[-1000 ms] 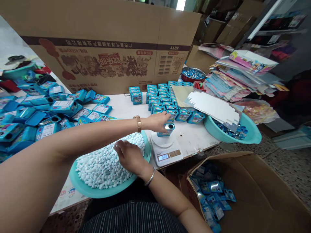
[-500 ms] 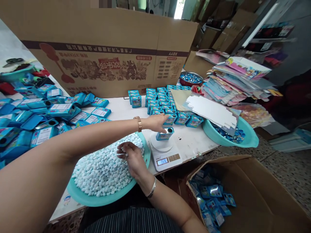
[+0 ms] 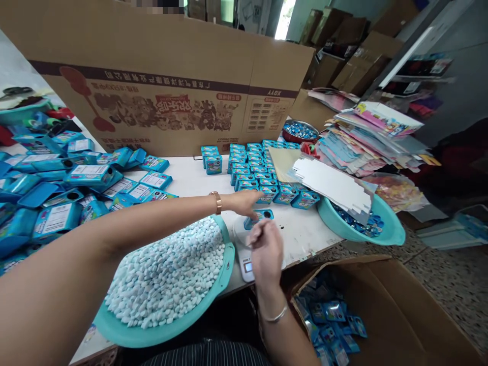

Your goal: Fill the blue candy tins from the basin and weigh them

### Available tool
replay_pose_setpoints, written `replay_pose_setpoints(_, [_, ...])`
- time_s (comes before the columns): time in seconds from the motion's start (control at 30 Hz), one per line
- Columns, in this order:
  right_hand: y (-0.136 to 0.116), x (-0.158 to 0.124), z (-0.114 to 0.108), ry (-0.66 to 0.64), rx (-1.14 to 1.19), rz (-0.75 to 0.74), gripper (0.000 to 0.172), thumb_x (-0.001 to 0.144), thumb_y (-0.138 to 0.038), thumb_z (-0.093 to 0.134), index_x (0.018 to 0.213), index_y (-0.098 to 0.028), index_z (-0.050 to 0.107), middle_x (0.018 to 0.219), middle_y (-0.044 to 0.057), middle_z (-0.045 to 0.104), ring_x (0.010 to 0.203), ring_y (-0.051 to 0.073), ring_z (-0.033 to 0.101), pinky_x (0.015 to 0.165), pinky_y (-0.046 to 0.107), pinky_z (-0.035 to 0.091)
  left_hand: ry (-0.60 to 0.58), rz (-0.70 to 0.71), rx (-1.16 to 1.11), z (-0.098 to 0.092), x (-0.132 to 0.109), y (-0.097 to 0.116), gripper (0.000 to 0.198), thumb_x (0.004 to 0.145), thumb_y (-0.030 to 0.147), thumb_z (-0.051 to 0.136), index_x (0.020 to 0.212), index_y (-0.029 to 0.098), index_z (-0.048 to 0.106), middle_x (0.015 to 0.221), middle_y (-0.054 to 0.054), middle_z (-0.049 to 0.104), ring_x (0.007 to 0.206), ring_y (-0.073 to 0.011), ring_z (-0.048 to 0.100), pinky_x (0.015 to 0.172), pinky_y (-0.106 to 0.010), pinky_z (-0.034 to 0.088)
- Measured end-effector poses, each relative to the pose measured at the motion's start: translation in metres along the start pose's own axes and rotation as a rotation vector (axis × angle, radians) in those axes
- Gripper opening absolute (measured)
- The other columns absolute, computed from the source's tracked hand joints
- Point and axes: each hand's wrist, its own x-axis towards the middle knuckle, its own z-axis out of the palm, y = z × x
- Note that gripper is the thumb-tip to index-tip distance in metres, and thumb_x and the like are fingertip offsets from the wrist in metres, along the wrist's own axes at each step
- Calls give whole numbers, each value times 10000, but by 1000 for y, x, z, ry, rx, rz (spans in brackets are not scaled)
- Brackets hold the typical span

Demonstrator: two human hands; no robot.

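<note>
A blue tin box [image 3: 264, 214] with a dark round hole in its top stands on a small white kitchen scale [image 3: 247, 264]. Beside the tin is my left hand [image 3: 244, 202], its fingers stretched out; I cannot tell whether they touch it. My right hand [image 3: 267, 249] hovers in front of the tin, over the scale, blurred, with fingertips drawn together; what they hold, if anything, is hidden. It covers much of the scale and its display. To the left, a turquoise basin [image 3: 229, 264] holds a heap of small pale candies [image 3: 163, 274].
Rows of blue tins [image 3: 253, 170] stand behind the scale, before a big cardboard sheet [image 3: 171, 56]. Many tins lie piled [image 3: 91, 175] at left. At right are a turquoise bowl [image 3: 394, 223], white card sheets [image 3: 331, 183] and an open carton [image 3: 412, 305] of blue packs.
My right hand has left the candies in the basin and moved right to the tin on the scale. My left hand stays by the tin, slightly lower in view.
</note>
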Motion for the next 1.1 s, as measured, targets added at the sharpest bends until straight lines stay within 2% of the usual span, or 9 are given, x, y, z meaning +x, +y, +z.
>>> replay_pose_setpoints(0.1, [-22, 46, -25, 160, 104, -57, 117, 790, -313, 633, 779, -204, 590, 752, -19, 608, 681, 111, 580, 650, 247, 510, 12, 16, -79, 11, 1, -4, 844, 718, 427, 774, 1412, 106, 417, 1368, -183, 583, 1201, -311, 584, 941, -336, 484])
replay_pose_setpoints(0.13, [-26, 59, -32, 181, 104, -52, 83, 759, -270, 626, 793, -198, 606, 793, -8, 634, 733, 118, 605, 721, 271, 536, 16, 26, -115, 14, 1, -5, 833, 717, 434, 772, 1401, 107, 426, 1357, -176, 593, 1191, -306, 592, 935, -330, 487])
replay_pose_setpoints(0.2, [-29, 79, -41, 191, 86, -50, 119, 719, -217, 605, 831, -188, 635, 843, 4, 656, 808, 129, 629, 847, 318, 545, 23, 44, -177, 18, 1, -6, 806, 729, 445, 756, 1389, 113, 435, 1348, -163, 605, 1173, -292, 605, 927, -317, 491])
replay_pose_setpoints(0.27, [-28, 89, -46, 193, 64, -87, 138, 708, -204, 602, 836, -186, 650, 842, 0, 656, 828, 128, 634, 909, 336, 532, 24, 47, -213, 21, 1, -7, 802, 743, 441, 738, 1403, 118, 418, 1349, -152, 606, 1160, -273, 614, 925, -298, 491])
replay_pose_setpoints(0.47, [-20, 95, -44, 218, 39, -129, 97, 700, -208, 601, 775, -189, 660, 795, -21, 654, 811, 110, 631, 876, 283, 507, 14, 34, -268, 23, 2, -7, 713, 736, 423, 718, 1344, 133, 483, 1288, -121, 638, 1064, -253, 641, 849, -277, 498])
replay_pose_setpoints(0.67, [-15, 97, -41, 150, -40, -231, 94, 720, -210, 572, 750, -194, 659, 771, -23, 654, 827, 126, 644, 901, 295, 482, -9, 26, -289, 22, -1, -6, 738, 727, 455, 718, 1345, 123, 487, 1287, -123, 632, 1056, -250, 641, 843, -266, 496])
replay_pose_setpoints(0.83, [-13, 99, -39, 143, -38, -214, 110, 728, -196, 542, 749, -190, 650, 777, -10, 668, 826, 130, 646, 886, 292, 487, 2, 27, -280, 23, -5, -9, 763, 721, 488, 721, 1364, 160, 473, 1285, -108, 638, 1076, -248, 634, 865, -278, 494])
replay_pose_setpoints(0.97, [-20, 98, -34, 158, 0, -189, 118, 735, -196, 531, 757, -191, 647, 765, -17, 665, 787, 112, 648, 834, 265, 507, 10, 31, -278, 24, -6, -12, 734, 722, 480, 717, 1336, 150, 487, 1274, -113, 640, 1075, -247, 631, 857, -279, 494])
replay_pose_setpoints(1.1, [-39, 94, -33, 174, 54, -187, 121, 746, -197, 517, 760, -190, 637, 753, -19, 657, 767, 106, 657, 805, 260, 539, 24, 28, -292, 23, -8, -15, 689, 713, 492, 723, 1276, 153, 517, 1259, -113, 643, 1066, -249, 629, 829, -278, 494])
